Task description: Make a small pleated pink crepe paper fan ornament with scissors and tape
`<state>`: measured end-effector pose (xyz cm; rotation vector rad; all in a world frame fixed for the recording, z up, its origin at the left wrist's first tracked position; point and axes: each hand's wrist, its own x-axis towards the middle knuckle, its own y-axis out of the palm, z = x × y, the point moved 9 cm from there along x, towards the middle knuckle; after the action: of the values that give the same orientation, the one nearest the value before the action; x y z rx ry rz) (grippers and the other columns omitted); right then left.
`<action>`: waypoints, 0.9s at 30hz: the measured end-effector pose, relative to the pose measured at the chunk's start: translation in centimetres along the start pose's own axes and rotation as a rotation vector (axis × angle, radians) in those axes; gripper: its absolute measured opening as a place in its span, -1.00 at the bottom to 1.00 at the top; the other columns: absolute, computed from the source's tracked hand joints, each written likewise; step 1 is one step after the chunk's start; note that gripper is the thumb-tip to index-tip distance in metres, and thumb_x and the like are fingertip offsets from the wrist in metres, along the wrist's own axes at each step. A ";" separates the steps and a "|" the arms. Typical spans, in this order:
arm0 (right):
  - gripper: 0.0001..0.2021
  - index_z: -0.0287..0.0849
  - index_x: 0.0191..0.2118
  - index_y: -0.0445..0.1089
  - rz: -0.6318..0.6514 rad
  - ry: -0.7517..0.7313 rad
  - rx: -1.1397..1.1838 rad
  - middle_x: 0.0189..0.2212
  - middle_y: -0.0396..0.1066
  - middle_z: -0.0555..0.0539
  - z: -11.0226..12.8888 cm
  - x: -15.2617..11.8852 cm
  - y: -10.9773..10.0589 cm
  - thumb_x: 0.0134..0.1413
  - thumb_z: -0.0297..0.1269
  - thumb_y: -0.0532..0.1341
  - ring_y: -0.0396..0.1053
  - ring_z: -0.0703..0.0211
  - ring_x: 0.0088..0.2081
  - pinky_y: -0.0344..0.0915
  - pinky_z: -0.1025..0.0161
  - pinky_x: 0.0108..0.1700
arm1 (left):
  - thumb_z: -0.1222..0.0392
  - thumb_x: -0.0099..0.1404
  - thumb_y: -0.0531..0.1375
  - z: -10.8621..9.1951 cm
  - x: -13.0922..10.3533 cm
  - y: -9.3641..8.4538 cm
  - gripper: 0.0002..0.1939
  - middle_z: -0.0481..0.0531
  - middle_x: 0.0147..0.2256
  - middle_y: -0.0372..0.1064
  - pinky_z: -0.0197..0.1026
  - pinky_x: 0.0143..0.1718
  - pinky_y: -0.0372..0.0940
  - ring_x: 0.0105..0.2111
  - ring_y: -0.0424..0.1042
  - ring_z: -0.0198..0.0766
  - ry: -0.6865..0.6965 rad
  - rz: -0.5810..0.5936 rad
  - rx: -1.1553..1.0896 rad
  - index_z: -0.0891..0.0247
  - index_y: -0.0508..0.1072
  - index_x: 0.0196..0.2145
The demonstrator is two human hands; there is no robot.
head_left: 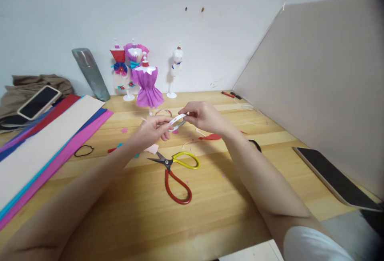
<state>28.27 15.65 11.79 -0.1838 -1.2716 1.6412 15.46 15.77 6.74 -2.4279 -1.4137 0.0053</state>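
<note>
Fingers (164,127) of the left hand (151,130) are pinched together on one end of a small white roll of tape (177,121), and the right hand (204,116) closes its thumb and fingertips on the other end, so both hands clamp the same roll between them. The roll is held in the air above the middle of the light wooden table (210,197), a little toward its far edge.

On the table just below the hands lie scissors with one yellow and one red handle loop (175,171), blades closed and pointing to the left. A small pale pink paper scrap (152,149) lies beside the blade tips. Along the left edge runs a stack of long coloured paper sheets (45,145), cream on top with magenta, blue and red showing. At the far edge stand small white mannequin stands, the nearest wearing a purple pleated paper dress (147,87). A dark tablet (336,179) rests near the right edge.
</note>
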 end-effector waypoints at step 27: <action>-0.89 -0.21 -0.32 0.41 -0.102 -0.241 -0.110 -0.34 0.31 -0.09 5.5 -0.7 1.4 0.21 -0.38 0.15 0.28 0.23 -0.37 0.14 0.30 -0.36 | 0.35 0.10 0.23 -0.4 -0.3 -0.7 -0.94 -0.12 -0.68 0.39 -0.40 -0.62 0.31 -0.69 0.37 -0.40 -0.133 -0.155 -0.196 0.34 0.48 -0.39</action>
<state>24.23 11.72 12.74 0.0131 -1.5296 1.5407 14.79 15.67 7.21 -2.5053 -1.7328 -0.0080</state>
